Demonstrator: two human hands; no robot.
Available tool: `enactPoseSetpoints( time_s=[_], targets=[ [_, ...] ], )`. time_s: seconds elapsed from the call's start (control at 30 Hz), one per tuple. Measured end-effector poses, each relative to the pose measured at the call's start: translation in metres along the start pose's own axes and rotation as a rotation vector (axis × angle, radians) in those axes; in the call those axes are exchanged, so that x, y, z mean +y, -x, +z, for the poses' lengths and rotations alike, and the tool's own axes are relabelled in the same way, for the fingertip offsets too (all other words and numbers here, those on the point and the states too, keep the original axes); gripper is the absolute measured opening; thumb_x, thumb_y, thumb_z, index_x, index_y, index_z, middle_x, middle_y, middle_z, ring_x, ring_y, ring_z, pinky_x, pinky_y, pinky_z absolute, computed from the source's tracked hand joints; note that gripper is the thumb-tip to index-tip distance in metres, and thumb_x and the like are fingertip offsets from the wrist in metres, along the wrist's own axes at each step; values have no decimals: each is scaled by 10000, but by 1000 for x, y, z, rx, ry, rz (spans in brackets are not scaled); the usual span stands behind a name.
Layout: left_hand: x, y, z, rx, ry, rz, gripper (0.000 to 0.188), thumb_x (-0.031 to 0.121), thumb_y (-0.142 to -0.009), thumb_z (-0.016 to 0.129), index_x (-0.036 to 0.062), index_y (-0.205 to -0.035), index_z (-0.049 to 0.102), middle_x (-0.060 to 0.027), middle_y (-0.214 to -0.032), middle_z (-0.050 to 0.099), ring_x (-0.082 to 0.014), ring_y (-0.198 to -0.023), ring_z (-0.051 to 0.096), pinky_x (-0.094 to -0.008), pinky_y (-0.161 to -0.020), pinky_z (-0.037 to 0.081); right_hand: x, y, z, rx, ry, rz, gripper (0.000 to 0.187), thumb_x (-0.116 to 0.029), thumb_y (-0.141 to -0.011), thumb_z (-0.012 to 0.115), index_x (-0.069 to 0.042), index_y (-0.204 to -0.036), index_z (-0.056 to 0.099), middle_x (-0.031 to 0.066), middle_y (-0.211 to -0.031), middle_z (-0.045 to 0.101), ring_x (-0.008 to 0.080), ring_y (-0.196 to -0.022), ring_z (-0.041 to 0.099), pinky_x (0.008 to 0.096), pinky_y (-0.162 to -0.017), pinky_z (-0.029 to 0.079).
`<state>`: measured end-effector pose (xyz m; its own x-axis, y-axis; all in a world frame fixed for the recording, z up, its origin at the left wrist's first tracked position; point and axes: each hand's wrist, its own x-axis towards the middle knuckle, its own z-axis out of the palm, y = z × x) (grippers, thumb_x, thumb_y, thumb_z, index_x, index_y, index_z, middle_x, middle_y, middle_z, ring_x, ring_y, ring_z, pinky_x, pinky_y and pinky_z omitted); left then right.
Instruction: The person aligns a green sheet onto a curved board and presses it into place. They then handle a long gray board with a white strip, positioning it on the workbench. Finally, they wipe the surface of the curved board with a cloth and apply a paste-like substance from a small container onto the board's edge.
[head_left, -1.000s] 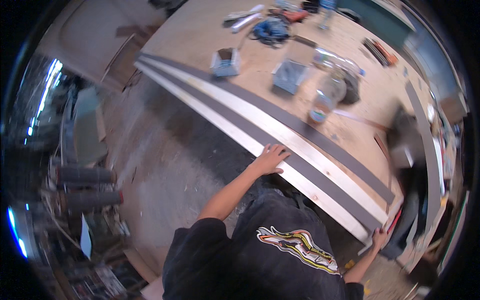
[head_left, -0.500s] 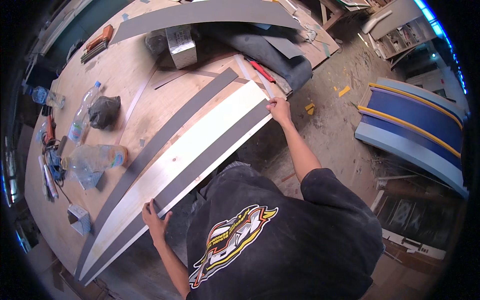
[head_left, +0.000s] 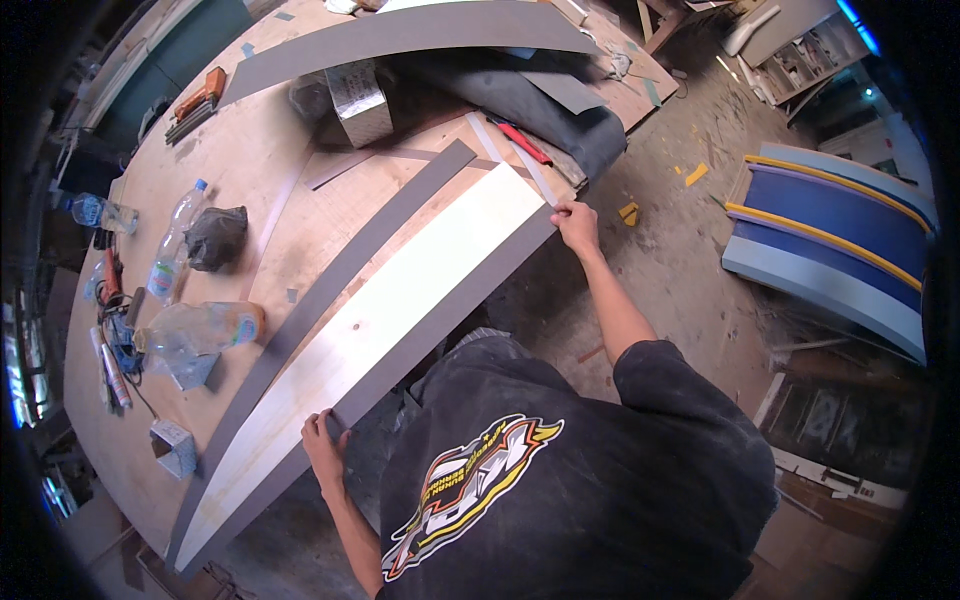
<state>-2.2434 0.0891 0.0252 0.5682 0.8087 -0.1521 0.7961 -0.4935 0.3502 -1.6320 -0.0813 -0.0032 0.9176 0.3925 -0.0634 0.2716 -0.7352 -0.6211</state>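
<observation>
A long dark grey strip (head_left: 430, 312) lies along the near edge of a pale wooden board (head_left: 385, 285), which tapers toward the lower left. At the strip's upper right end, my right hand (head_left: 577, 228) is closed in a pinch on its corner. Farther down, my left hand (head_left: 325, 448) has its fingers curled over the strip's near edge, with the thumb beside it. A second dark grey strip (head_left: 330, 292), curved, follows the board's far side on the plywood table (head_left: 270, 390).
Plastic bottles (head_left: 205, 330), a black bundle (head_left: 217, 238) and tools sit on the table's left. A red cutter (head_left: 525, 143), a dark roll (head_left: 560, 125) and a wide grey panel (head_left: 420, 28) lie farther back. A curved blue panel (head_left: 830, 220) stands on the right.
The near grey strip has shifted toward me across the board, covering the pale margin that showed along the near edge. Both hands have moved with it. The view has shifted slightly.
</observation>
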Motion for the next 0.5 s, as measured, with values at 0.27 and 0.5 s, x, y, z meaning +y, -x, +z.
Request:
enactPoseSetpoints(
  time_s=[0.27,0.5],
  targets=[
    [4,7,1,74,0,47,688,20,-678,810,116,-1311,559,-145,-1227,533,-348,-1164,514,-442,-980,441,0,0,2,3,-72,-3,252,-84,-747,784,-31,-989,742,138,-854,731,215,-796,711,323,-765,542],
    [9,10,3,95,18,34,692,6,-689,794,119,-1328,551,-140,-1226,531,-341,-1165,514,-439,-984,442,-1,-6,-2,-26,-38,-20,232,-63,-739,787,-25,-964,743,123,-831,733,205,-779,710,323,-760,549]
  ],
)
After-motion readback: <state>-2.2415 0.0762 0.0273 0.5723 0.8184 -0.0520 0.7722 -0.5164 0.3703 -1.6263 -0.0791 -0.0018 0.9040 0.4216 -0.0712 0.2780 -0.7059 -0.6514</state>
